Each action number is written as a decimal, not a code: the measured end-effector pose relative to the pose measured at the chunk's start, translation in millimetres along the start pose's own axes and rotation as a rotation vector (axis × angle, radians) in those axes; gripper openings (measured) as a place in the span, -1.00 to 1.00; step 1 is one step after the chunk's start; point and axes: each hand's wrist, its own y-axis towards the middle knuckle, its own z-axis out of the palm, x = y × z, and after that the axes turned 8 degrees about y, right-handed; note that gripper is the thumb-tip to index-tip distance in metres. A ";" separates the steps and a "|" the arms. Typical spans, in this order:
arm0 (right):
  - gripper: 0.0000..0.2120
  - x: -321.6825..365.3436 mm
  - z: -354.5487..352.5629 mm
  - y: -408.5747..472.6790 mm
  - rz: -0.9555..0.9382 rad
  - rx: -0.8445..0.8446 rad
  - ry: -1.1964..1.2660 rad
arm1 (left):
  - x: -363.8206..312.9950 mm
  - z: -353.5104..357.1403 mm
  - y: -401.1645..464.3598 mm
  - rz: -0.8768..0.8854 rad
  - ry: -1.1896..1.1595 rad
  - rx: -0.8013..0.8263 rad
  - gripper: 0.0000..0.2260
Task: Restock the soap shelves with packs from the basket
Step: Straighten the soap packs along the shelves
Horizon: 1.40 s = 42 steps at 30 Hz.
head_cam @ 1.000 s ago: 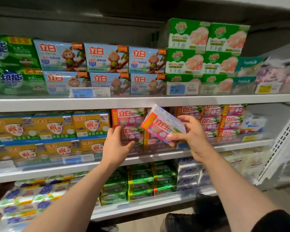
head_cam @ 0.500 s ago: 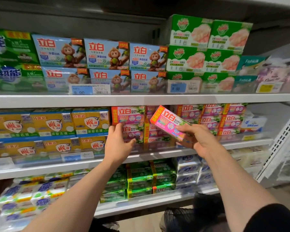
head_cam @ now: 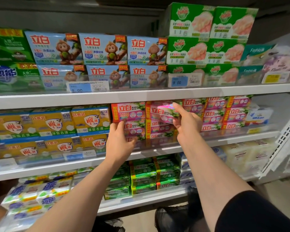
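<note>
Mesh of a dark basket (head_cam: 171,218) shows lowest, by the floor. Above it, the left hand (head_cam: 120,141) rests relaxed fingers against glossy pink packs (head_cam: 132,129) stacked on the middle shelf (head_cam: 233,138). The right hand (head_cam: 186,122) pinches a rectangular, film-wrapped pink soap pack (head_cam: 164,113), held tilted atop that stack. Boxy green cartons (head_cam: 208,36) sit higher on the top shelf.

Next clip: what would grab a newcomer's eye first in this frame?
Two bare forearms reach up to the middle shelf: the right hand pinches a pink soap pack, pushing it onto the second pink stack, while the left hand rests on the neighbouring pink stack. Above, blue monkey-printed packs and green boxes fill the top shelf.
</note>
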 end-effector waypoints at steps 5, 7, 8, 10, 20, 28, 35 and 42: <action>-0.78 -8.3 -1.6 -1.4 -0.120 0.015 -0.124 | 0.2 1.2 -1.9 0.022 0.044 0.009 -0.37; -0.81 -9.9 -2.7 -1.2 -0.166 0.021 -0.191 | -0.2 2.0 -3.1 0.022 0.060 0.011 -0.37; -0.82 -10.7 -2.8 -0.6 -0.182 0.026 -0.213 | -0.7 2.2 -3.5 0.021 0.068 0.011 -0.37; -0.81 -11.8 -2.8 -1.1 -0.197 0.033 -0.240 | -1.3 2.5 -3.8 0.021 0.082 0.006 -0.37; -0.88 -15.2 1.7 -8.1 -0.286 0.066 -0.308 | -2.1 9.1 -2.8 0.046 0.123 -0.044 -0.43; -0.74 -11.8 3.2 -5.6 -0.331 0.084 -0.376 | -5.2 12.8 -3.3 0.028 0.126 -0.050 -0.37; -0.39 -18.6 4.7 -10.7 -0.288 0.113 -0.471 | -6.8 17.6 -4.3 -0.022 0.168 -0.130 -0.43; -0.06 -43.2 22.6 -19.9 -0.602 0.028 -0.739 | -10.0 11.6 -4.6 -0.024 0.061 -0.197 -0.42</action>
